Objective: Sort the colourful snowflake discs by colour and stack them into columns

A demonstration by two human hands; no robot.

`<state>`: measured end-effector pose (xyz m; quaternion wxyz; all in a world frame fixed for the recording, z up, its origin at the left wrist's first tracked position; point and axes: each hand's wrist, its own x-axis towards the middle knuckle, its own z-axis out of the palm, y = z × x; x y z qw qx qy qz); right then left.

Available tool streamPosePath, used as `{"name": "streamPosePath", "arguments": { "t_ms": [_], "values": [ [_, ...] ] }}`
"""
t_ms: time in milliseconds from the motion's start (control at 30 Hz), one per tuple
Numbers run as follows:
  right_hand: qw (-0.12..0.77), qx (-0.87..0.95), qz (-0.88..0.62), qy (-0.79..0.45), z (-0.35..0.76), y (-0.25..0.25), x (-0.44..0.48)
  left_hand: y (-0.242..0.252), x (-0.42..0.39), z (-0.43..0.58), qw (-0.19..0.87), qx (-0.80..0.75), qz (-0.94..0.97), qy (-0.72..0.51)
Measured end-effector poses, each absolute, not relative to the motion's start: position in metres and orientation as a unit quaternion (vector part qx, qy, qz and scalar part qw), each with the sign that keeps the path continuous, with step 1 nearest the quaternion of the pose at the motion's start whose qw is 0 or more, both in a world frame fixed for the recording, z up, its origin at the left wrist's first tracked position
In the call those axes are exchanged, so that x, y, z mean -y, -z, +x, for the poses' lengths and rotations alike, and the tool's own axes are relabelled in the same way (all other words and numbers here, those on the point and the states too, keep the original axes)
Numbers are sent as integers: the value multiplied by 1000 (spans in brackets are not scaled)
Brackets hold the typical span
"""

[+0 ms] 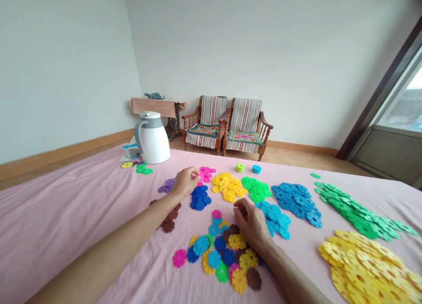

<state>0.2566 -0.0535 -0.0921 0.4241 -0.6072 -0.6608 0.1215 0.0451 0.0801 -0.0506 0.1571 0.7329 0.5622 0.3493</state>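
The left hand (184, 182) is at the edge of the pink discs (207, 174); its fingers are closed in a pinch, but they hide what they pinch, so I cannot tell. The right hand (251, 222) is curled downward, touching the 2 o'clock edge of the mixed pile (219, 253); I cannot tell if it holds a disc.

All discs are flat plastic with a toothed edge, and they lie on a pink sheet (66, 225); the mixed pile has many colours together. Around it, the brown discs (168, 220) are at 10 o'clock; the dark blue discs (199, 197) are at 12 o'clock, just under the left hand; the yellow discs (227, 186) are at 1 o'clock; the light blue discs (274, 218) are at 2 o'clock, just beside the right hand.

Farther away, at 2 o'clock, lie the green discs (358, 211); at 3 o'clock lies a big yellow pile (365, 269). A white jug (153, 139) stands at 11 o'clock on the sheet; two wooden chairs (226, 123) stand behind, against the wall.
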Motion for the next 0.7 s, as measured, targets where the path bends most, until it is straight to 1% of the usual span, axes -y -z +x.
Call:
{"name": "streamPosePath", "arguments": {
  "t_ms": [133,300,500,700],
  "values": [
    [416,665,-608,-120,256,93,54,46,-112,48,111,-594,722,-337],
    [415,668,-608,-112,256,95,53,57,-116,43,61,-568,761,-306],
    [404,674,-609,-108,256,93,53,70,-100,39,62,-504,827,-240],
    [400,679,-607,-103,256,95,53,75,-103,41,37,-494,834,-243]
  ]
}}
